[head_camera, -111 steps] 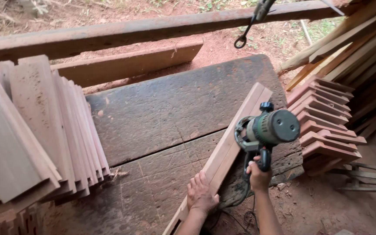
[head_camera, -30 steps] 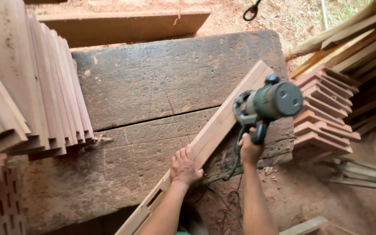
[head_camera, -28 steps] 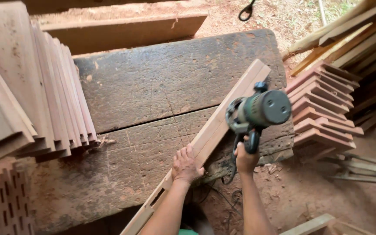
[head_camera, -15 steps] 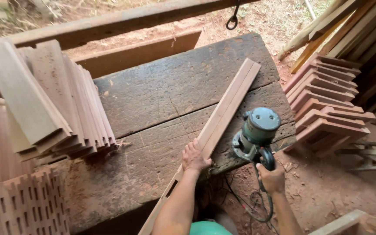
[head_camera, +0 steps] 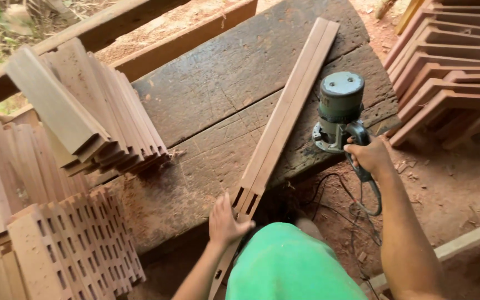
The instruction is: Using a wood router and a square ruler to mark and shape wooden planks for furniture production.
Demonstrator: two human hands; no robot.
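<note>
A long pale wooden slat (head_camera: 284, 119) with slots cut in its near end lies diagonally across a dark, worn workbench (head_camera: 212, 89). My left hand (head_camera: 224, 220) rests flat on the slat's near end at the bench's front edge. My right hand (head_camera: 369, 156) grips the black handle of a grey-green electric router (head_camera: 337, 111), which stands upright on the bench's right front corner, just right of the slat. Its black cord (head_camera: 356, 222) hangs down to the ground.
Stacked slats (head_camera: 90, 111) lean at the left of the bench, with slotted pieces (head_camera: 68, 250) piled at lower left. More profiled boards (head_camera: 451, 66) are stacked at right. Red dirt ground lies below, and timber beams (head_camera: 184, 39) run behind the bench.
The router was held tilted in the air above the slat; now it stands on the bench's right corner. My left hand slid down toward the slat's near end. The view tilted downward.
</note>
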